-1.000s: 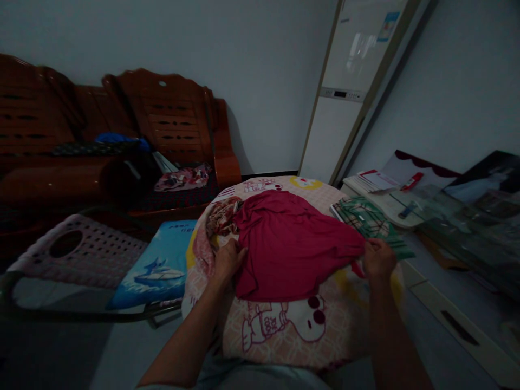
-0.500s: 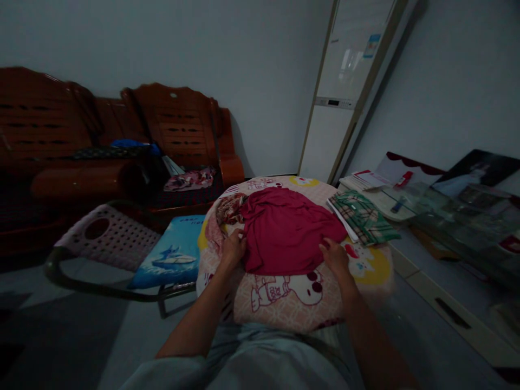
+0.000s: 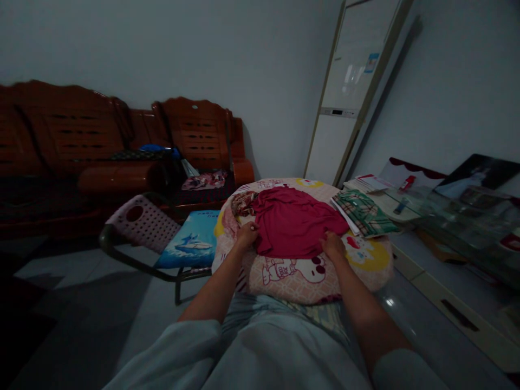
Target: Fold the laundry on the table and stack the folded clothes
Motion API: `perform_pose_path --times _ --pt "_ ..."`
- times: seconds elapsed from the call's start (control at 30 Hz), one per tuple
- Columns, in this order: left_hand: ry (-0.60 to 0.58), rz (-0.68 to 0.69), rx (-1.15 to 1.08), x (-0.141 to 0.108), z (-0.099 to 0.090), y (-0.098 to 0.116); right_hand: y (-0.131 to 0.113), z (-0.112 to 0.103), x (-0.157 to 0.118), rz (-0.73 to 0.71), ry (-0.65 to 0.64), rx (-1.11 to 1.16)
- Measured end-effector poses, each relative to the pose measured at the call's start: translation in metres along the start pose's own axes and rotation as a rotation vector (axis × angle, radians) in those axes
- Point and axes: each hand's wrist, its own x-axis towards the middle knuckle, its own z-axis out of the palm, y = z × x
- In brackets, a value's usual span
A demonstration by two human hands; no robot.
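A dark pink cloth (image 3: pixel 296 222) lies spread on a round table with a patterned cover (image 3: pixel 296 290). My left hand (image 3: pixel 247 236) pinches its left edge, and my right hand (image 3: pixel 333 245) has its fingers closed on the lower right edge. A patterned, crumpled cloth (image 3: pixel 242 203) sits at the pink cloth's upper left, close to my left hand. To the right of the pink cloth lies a folded green plaid cloth (image 3: pixel 363 212), with something white under its left edge.
A chair (image 3: pixel 142 225) with a blue cushion (image 3: pixel 190 241) stands left of the table. Behind are wooden sofas (image 3: pixel 195 135) holding cloths. A tall white cabinet unit (image 3: pixel 333 138) stands in the corner. On the right, a low cabinet (image 3: pixel 430 292) bears papers and glass.
The view has shifted, so the scene sits further right. Both hands still grip the pink cloth, whose near edge now lies a little farther from my body.
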Motion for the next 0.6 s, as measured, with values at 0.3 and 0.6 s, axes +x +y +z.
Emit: perform_pose_path --times 0.3,0.6 --pt "0.018 -0.009 -0.107 0.008 0.004 -0.019 0.02 -0.025 0.008 0.0 0.109 -0.01" --pt "0.052 0.052 -0.056 -0.007 0.0 -0.018 0.065 -0.048 -0.004 0.031 0.095 -0.21"
